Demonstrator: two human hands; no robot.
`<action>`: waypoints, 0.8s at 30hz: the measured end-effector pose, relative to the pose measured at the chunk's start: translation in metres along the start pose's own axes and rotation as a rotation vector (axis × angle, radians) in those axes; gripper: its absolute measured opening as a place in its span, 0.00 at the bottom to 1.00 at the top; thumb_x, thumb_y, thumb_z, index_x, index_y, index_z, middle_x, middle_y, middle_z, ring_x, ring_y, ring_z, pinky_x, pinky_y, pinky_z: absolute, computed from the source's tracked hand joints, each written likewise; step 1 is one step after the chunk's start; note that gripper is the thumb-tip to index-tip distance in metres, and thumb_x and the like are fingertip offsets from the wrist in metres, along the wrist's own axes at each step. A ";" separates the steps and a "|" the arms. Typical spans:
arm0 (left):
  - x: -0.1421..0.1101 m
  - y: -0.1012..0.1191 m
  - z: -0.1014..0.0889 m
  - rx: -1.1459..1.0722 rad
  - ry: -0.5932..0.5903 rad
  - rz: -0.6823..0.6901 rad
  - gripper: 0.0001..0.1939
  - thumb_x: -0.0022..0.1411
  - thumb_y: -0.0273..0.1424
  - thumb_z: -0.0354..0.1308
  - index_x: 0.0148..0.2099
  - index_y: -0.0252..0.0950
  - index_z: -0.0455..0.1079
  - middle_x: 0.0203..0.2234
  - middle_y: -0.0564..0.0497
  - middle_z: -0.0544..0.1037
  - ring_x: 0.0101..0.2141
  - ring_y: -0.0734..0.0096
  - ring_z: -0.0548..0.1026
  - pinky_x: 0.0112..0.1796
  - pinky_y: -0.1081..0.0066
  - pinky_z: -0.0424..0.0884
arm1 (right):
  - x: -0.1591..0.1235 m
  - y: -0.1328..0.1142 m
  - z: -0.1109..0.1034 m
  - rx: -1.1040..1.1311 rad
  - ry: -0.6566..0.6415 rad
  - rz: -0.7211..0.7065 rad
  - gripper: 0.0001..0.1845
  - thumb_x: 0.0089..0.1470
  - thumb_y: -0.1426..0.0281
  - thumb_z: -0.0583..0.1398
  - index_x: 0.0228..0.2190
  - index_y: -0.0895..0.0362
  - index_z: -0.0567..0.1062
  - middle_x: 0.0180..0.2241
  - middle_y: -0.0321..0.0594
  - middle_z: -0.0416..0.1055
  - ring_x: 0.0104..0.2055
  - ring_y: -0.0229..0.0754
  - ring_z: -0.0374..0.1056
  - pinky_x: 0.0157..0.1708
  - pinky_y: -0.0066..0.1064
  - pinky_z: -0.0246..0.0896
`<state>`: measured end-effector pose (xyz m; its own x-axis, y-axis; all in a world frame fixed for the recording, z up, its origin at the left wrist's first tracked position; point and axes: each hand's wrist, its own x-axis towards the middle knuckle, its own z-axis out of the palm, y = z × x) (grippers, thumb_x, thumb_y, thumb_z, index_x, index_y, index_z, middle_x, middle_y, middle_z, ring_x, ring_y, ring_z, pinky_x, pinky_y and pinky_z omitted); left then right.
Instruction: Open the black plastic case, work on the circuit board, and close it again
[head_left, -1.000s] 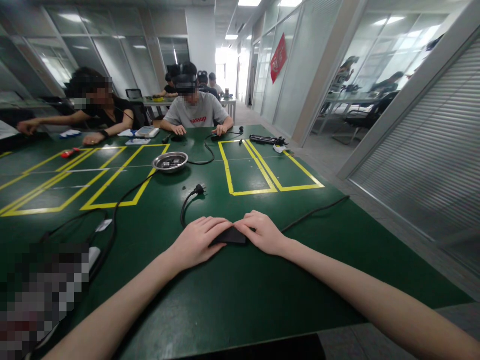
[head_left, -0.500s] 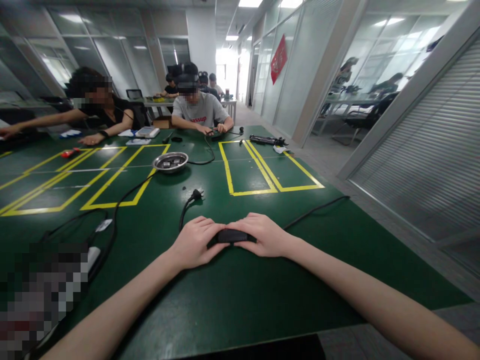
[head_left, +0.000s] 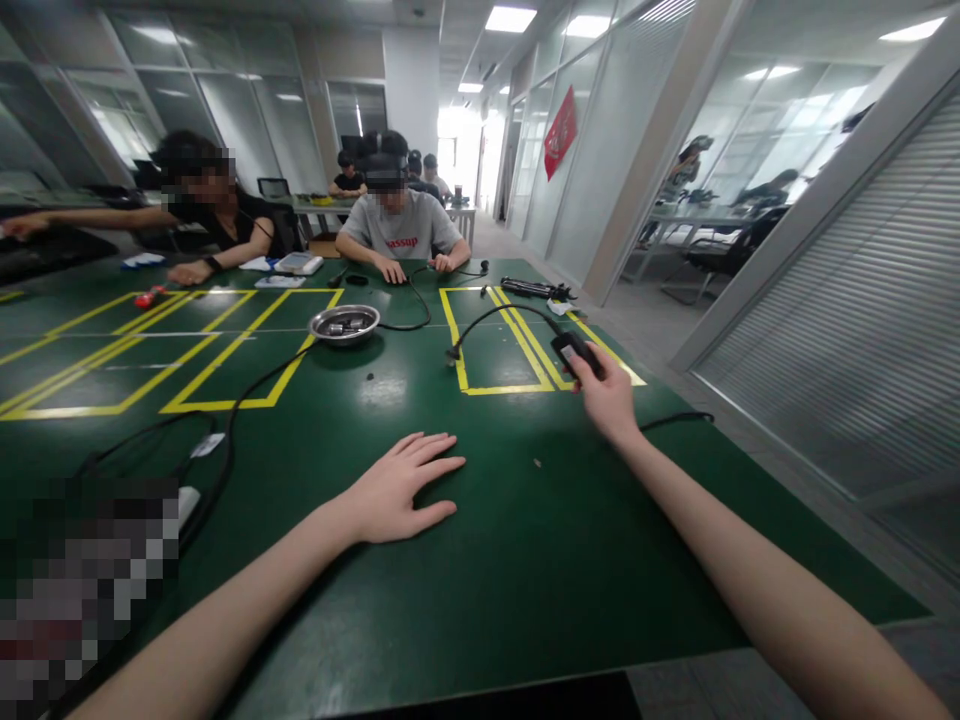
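My right hand (head_left: 609, 395) is closed around a black power adapter (head_left: 576, 354) with a pale label, held at the right of the table over the yellow tape. From the adapter's far end a black cord (head_left: 501, 308) arches left to a plug (head_left: 452, 354). Another cable (head_left: 679, 417) runs from behind my right wrist toward the table's right edge. My left hand (head_left: 397, 490) lies palm down on the green table (head_left: 480, 600), fingers spread, with nothing in it.
A metal bowl (head_left: 344, 325) with small metal parts stands ahead, left of centre. Yellow tape (head_left: 217, 408) marks rectangles on the table. A folded black tripod (head_left: 534, 288) lies at the far right. Two people sit across the table, and a long black cable (head_left: 238, 400) runs along the left.
My right hand has carried the adapter forward and to the right, its plug and cord swinging along. My left hand has let go of it and its fingers have opened out.
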<state>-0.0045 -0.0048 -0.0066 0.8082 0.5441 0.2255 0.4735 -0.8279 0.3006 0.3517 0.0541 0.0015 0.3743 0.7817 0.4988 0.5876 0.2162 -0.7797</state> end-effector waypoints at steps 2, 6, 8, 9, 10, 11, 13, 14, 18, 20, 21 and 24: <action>0.000 -0.001 0.002 -0.018 -0.017 -0.021 0.30 0.68 0.44 0.62 0.68 0.43 0.66 0.69 0.41 0.64 0.69 0.51 0.63 0.67 0.44 0.58 | 0.011 0.011 -0.011 -0.019 0.111 0.027 0.38 0.62 0.46 0.53 0.56 0.65 0.74 0.36 0.50 0.78 0.24 0.44 0.68 0.29 0.36 0.68; 0.001 -0.002 0.002 -0.037 -0.015 -0.029 0.31 0.68 0.45 0.62 0.69 0.43 0.66 0.70 0.41 0.64 0.69 0.52 0.63 0.68 0.45 0.57 | 0.020 0.028 -0.029 -0.211 0.209 -0.010 0.35 0.63 0.50 0.52 0.59 0.62 0.72 0.43 0.52 0.79 0.34 0.49 0.74 0.35 0.37 0.69; 0.001 -0.002 0.002 -0.038 -0.018 -0.033 0.30 0.68 0.45 0.62 0.69 0.43 0.66 0.70 0.41 0.64 0.69 0.53 0.62 0.68 0.45 0.57 | 0.019 0.033 -0.031 -0.358 0.177 -0.027 0.31 0.63 0.52 0.54 0.58 0.59 0.74 0.45 0.51 0.80 0.41 0.53 0.75 0.39 0.38 0.69; 0.001 -0.002 0.001 -0.040 -0.020 -0.038 0.30 0.68 0.45 0.62 0.69 0.42 0.66 0.70 0.41 0.64 0.69 0.52 0.62 0.68 0.45 0.57 | 0.018 0.035 -0.030 -0.430 0.141 -0.026 0.30 0.63 0.53 0.55 0.58 0.58 0.75 0.45 0.51 0.80 0.43 0.55 0.75 0.40 0.38 0.68; 0.001 -0.002 0.001 -0.043 -0.023 -0.043 0.30 0.68 0.45 0.62 0.69 0.42 0.66 0.70 0.41 0.64 0.69 0.52 0.62 0.68 0.44 0.57 | 0.016 0.035 -0.028 -0.496 0.088 -0.022 0.29 0.63 0.54 0.56 0.58 0.56 0.75 0.44 0.50 0.81 0.44 0.56 0.76 0.40 0.38 0.68; 0.001 -0.002 0.001 -0.045 -0.026 -0.047 0.30 0.68 0.45 0.61 0.69 0.42 0.66 0.70 0.41 0.64 0.69 0.52 0.62 0.68 0.44 0.57 | 0.014 0.036 -0.024 -0.551 0.017 -0.018 0.28 0.62 0.55 0.57 0.58 0.55 0.76 0.43 0.49 0.81 0.44 0.57 0.76 0.40 0.38 0.68; 0.001 -0.002 0.001 -0.047 -0.034 -0.049 0.31 0.69 0.45 0.61 0.69 0.42 0.66 0.70 0.40 0.63 0.69 0.52 0.62 0.68 0.44 0.57 | 0.011 0.036 -0.017 -0.618 -0.138 -0.027 0.27 0.61 0.57 0.59 0.58 0.52 0.76 0.42 0.47 0.82 0.43 0.57 0.77 0.38 0.37 0.68; 0.001 -0.002 0.001 -0.048 -0.037 -0.049 0.31 0.69 0.45 0.61 0.69 0.42 0.66 0.70 0.40 0.63 0.69 0.52 0.62 0.68 0.44 0.56 | 0.009 0.036 -0.013 -0.633 -0.202 -0.036 0.26 0.60 0.58 0.60 0.58 0.51 0.77 0.41 0.46 0.82 0.42 0.57 0.77 0.38 0.37 0.68; 0.000 -0.002 0.000 -0.050 -0.038 -0.048 0.31 0.69 0.45 0.62 0.69 0.43 0.65 0.70 0.41 0.63 0.69 0.52 0.62 0.68 0.44 0.56 | 0.011 0.040 -0.008 -0.649 -0.210 -0.020 0.25 0.60 0.61 0.60 0.58 0.50 0.78 0.43 0.46 0.83 0.43 0.58 0.77 0.38 0.38 0.68; 0.000 -0.002 0.000 -0.055 -0.027 -0.040 0.30 0.68 0.44 0.62 0.69 0.43 0.65 0.70 0.41 0.63 0.69 0.52 0.62 0.68 0.44 0.56 | 0.015 0.046 -0.012 -0.648 -0.141 0.009 0.25 0.60 0.62 0.59 0.57 0.51 0.78 0.43 0.47 0.83 0.44 0.58 0.77 0.40 0.39 0.69; 0.000 -0.002 0.000 -0.059 -0.020 -0.034 0.30 0.68 0.44 0.62 0.69 0.44 0.65 0.70 0.41 0.64 0.69 0.52 0.62 0.68 0.44 0.57 | 0.018 0.050 -0.016 -0.646 -0.107 0.023 0.25 0.59 0.62 0.59 0.56 0.51 0.79 0.44 0.47 0.82 0.45 0.58 0.77 0.40 0.40 0.69; 0.000 -0.002 0.000 -0.070 -0.011 -0.021 0.31 0.67 0.43 0.63 0.69 0.44 0.65 0.70 0.41 0.64 0.69 0.52 0.63 0.68 0.43 0.57 | 0.023 0.064 -0.026 -0.654 -0.021 0.089 0.25 0.59 0.61 0.59 0.57 0.51 0.78 0.45 0.48 0.82 0.46 0.58 0.76 0.43 0.41 0.69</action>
<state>-0.0056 -0.0032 -0.0073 0.8024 0.5593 0.2081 0.4651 -0.8046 0.3692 0.4165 0.0711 -0.0268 0.4312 0.7930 0.4303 0.8722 -0.2442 -0.4239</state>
